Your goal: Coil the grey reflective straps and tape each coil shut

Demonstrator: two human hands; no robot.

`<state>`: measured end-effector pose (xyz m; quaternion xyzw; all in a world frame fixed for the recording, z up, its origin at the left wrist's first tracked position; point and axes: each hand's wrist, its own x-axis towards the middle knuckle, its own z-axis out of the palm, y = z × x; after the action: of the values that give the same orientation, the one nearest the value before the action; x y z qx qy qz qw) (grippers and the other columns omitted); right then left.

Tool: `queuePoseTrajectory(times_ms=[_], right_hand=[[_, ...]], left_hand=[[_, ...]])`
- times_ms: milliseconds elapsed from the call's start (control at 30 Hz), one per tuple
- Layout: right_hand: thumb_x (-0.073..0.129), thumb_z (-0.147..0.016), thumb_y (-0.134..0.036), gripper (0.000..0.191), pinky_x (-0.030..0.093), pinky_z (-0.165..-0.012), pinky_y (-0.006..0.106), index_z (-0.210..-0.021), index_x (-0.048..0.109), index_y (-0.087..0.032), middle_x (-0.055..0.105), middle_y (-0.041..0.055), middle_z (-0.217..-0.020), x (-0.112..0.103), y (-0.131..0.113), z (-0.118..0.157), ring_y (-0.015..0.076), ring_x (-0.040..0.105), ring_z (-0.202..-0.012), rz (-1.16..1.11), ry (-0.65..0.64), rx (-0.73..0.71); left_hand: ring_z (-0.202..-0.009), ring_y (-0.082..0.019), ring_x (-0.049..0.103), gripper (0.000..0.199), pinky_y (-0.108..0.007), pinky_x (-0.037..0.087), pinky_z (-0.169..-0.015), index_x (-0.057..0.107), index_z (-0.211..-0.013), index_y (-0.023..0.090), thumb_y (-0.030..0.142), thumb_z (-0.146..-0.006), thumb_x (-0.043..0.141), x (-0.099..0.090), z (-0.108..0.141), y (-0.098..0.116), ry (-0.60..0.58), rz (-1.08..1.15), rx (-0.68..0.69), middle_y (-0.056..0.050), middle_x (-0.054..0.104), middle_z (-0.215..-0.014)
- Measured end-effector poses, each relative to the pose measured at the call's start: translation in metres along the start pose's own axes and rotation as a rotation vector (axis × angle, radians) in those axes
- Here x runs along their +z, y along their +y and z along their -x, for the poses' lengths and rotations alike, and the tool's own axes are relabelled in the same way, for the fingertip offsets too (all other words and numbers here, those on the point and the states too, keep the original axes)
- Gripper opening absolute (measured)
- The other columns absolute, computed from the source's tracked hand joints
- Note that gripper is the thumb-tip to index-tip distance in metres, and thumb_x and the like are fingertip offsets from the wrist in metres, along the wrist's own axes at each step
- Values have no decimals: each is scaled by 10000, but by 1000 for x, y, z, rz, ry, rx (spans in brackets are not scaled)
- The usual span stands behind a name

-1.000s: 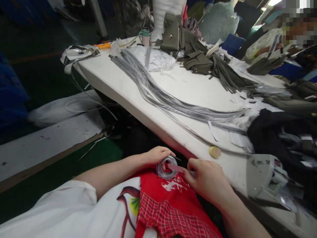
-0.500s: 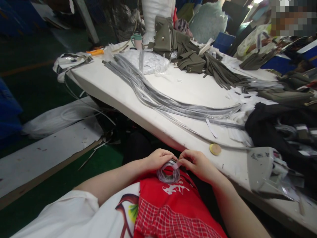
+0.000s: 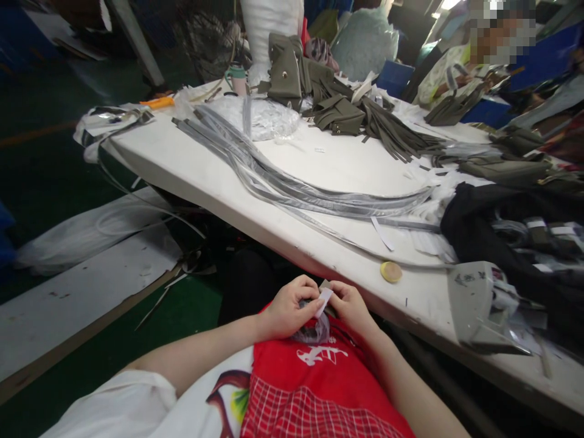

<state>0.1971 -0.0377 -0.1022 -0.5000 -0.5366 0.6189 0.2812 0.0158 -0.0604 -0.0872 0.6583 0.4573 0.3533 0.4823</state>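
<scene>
The left hand (image 3: pixel 292 307) was bent around a white strip (image 3: pixel 324 302), which it pinched under its thumb. A coil (image 3: pixel 322 330) in clear wrap sat just below the hands, in front of the red apron (image 3: pixel 353 380), with its upper part hidden behind the left fingers. The right hand (image 3: pixel 351 307) was curled in close on the other side, fingertips beside the strip; I could not tell whether they gripped it or only touched it. Both hands were just beside the near edge of the white table (image 3: pixel 351 164). On its top lay a long bundle of gray straps (image 3: pixel 314 198), with a small round yellow thing (image 3: pixel 391 272) near the edge and a tape dispenser (image 3: pixel 472 307) to its right. Black cloth (image 3: pixel 469 210) lay behind the dispenser, and olive bags (image 3: pixel 340 115) were piled toward the far side.
</scene>
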Motion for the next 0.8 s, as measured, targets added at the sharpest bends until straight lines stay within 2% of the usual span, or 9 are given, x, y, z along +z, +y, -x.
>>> queuePoseTrajectory(times_ms=[100,233,467,567,633,700,733,800], right_hand=[[567,-843,-430,302,434,-643,253,-745,661,-160,644,17,-733,-5,-13,8,158,553,-687,167,-38,-100],[497,-896,-386,321,454,-690,269,-809,694,-148,681,38,-804,-14,-29,13,184,597,-763,177,-180,-97],[608,-830,-318,197,486,-671,261,-777,702,-153,718,27,-768,-14,-32,9,179,636,-720,275,-165,-44],[620,-803,-237,98,504,-670,262,-777,692,-175,727,23,-781,-11,-26,12,174,650,-714,434,-60,-101],[594,-820,-202,105,512,-689,272,-791,694,-198,728,20,-793,-10,-23,17,173,658,-722,619,20,-202],[547,-862,-184,167,529,-761,301,-911,705,-212,733,42,-890,-9,-20,24,186,669,-804,757,10,-356],[524,-885,-185,222,533,-818,327,-1028,692,-213,724,65,-991,-9,-18,28,201,666,-888,799,-15,-438],[482,-917,-178,381,498,-967,398,-1285,573,-206,640,106,-1231,-7,-16,35,231,598,-1115,853,-50,-590]], left_hand=[[-817,-169,578,245,-261,471,-751,682,-716,170,334,-860,570,2,-1,0,70,-36,-70,-58,587,-888],[-734,-169,585,214,-263,456,-680,628,-723,166,342,-841,597,5,-3,2,60,-36,-138,-40,625,-763],[-706,-174,588,223,-261,454,-631,544,-815,183,367,-785,666,6,-3,9,70,-77,-156,-28,636,-764],[-727,-184,595,229,-271,454,-634,571,-857,171,336,-747,687,2,-3,6,-7,-77,-183,-40,648,-805],[-668,-183,602,267,-272,452,-592,589,-873,161,350,-724,704,-2,-4,1,-156,37,-287,-34,654,-746],[-584,-171,596,333,-273,455,-558,604,-859,144,403,-696,734,-7,-6,-4,-284,282,-407,-23,644,-654],[-567,-163,595,369,-276,464,-567,615,-852,132,416,-668,762,-9,-8,-6,-307,429,-446,-22,642,-636],[-603,-153,607,426,-276,484,-627,657,-869,106,379,-591,828,-12,-13,-6,-270,679,-473,-36,661,-678]])
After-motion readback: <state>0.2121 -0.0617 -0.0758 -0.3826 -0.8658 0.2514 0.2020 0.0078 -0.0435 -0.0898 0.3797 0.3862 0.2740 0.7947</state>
